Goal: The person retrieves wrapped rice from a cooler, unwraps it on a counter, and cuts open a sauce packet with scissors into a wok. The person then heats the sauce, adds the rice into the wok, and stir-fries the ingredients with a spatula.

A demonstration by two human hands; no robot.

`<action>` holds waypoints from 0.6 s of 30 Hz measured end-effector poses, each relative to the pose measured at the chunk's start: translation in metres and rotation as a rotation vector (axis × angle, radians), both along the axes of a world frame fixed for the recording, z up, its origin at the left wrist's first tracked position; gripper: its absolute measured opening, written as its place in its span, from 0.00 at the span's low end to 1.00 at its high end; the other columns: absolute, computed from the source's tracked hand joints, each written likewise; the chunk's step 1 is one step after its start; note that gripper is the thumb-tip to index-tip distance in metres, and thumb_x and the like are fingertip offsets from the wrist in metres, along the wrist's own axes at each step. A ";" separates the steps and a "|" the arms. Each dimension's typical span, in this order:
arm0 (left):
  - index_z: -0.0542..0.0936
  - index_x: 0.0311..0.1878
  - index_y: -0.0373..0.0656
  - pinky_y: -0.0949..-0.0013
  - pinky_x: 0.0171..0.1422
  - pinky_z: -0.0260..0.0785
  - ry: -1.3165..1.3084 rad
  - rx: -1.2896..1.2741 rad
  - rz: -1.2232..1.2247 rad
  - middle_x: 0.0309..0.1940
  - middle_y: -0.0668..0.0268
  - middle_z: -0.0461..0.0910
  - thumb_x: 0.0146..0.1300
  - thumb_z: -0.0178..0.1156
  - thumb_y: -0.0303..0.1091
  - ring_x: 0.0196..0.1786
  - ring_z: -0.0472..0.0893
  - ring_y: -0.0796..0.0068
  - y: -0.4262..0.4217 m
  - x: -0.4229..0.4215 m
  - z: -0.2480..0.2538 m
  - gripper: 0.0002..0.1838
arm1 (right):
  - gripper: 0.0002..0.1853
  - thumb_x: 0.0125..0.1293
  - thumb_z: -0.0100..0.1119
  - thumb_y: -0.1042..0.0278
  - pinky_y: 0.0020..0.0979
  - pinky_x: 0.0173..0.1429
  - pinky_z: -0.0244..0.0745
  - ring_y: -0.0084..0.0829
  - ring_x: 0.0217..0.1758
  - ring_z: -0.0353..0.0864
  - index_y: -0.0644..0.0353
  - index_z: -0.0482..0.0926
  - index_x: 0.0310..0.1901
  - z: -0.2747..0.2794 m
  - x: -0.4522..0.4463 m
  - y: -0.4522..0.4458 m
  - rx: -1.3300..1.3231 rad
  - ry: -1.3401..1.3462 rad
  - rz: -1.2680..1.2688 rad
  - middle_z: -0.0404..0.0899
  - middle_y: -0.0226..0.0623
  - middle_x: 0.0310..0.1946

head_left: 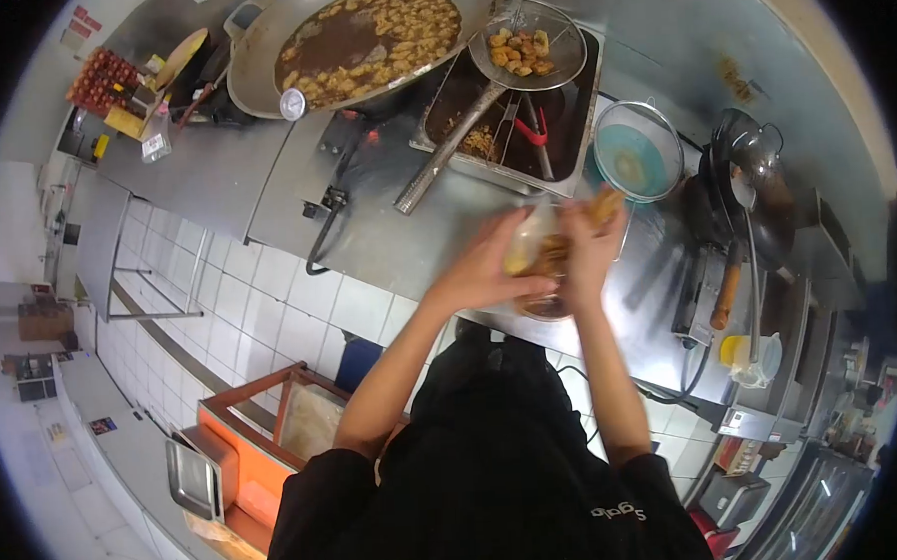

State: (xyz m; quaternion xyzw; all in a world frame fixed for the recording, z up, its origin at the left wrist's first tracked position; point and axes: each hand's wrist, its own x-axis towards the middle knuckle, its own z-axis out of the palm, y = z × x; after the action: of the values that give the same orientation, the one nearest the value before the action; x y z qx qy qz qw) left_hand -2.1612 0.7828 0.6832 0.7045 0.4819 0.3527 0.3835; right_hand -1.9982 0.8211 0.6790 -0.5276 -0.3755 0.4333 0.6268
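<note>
Nearest, beyond the black shirt (496,448), a clear tub (545,309) with brown contents sits between the two hands, seen over the near edge of the steel desk (375,208). The left hand (476,266) lies along the tub's left side, fingers partly curled round it and the thumb reaching across its near side. The right hand (587,246) is at the tub's right side, blurred, its fingers bent; a golden-brown fried piece (603,206) shows at its far edge, and I cannot tell whether the fingers pinch it or how firmly they touch the tub.

Farther out, to the right, a sieve rests over a teal bowl (632,172). Left of it stands a metal tray (504,174) holding red-gripped tongs (534,133); a long-handled strainer (563,65) with browned pieces lies across it. Farthest, up and left, a big wok (251,76) contains pieces in dark oil, a dial thermometer (293,104) at its rim.
</note>
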 end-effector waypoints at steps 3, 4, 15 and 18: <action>0.61 0.73 0.40 0.60 0.73 0.59 -0.120 -0.295 -0.064 0.69 0.51 0.67 0.51 0.75 0.38 0.71 0.67 0.56 0.005 -0.028 -0.029 0.47 | 0.34 0.62 0.69 0.74 0.25 0.52 0.71 0.25 0.46 0.75 0.59 0.62 0.67 -0.025 -0.044 -0.011 -0.088 0.192 -0.039 0.76 0.34 0.43; 0.61 0.73 0.40 0.60 0.73 0.59 -0.100 -0.303 -0.082 0.69 0.51 0.67 0.51 0.75 0.38 0.71 0.67 0.56 0.005 -0.035 -0.041 0.47 | 0.38 0.60 0.70 0.75 0.26 0.54 0.72 0.26 0.47 0.75 0.58 0.58 0.69 -0.047 -0.051 -0.012 -0.102 0.253 0.027 0.75 0.35 0.44; 0.68 0.65 0.38 0.55 0.51 0.75 0.214 -0.333 0.234 0.49 0.45 0.81 0.49 0.71 0.38 0.47 0.83 0.47 0.016 -0.105 -0.171 0.39 | 0.45 0.57 0.74 0.75 0.35 0.66 0.72 0.37 0.64 0.73 0.64 0.55 0.72 -0.089 0.009 -0.098 -0.438 0.050 0.439 0.71 0.45 0.61; 0.68 0.65 0.37 0.49 0.56 0.72 0.420 -0.231 0.354 0.53 0.45 0.79 0.47 0.71 0.44 0.53 0.81 0.46 0.035 -0.104 -0.189 0.42 | 0.31 0.60 0.71 0.73 0.32 0.61 0.76 0.32 0.58 0.77 0.63 0.70 0.65 -0.039 0.083 -0.130 -0.449 -0.169 0.553 0.76 0.39 0.57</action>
State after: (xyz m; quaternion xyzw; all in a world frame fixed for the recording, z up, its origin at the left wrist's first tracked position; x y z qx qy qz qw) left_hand -2.2648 0.8176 0.4942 0.6188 0.7030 0.2035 0.2855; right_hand -1.9150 0.6914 0.6400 -0.5644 -0.4500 0.6129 0.3215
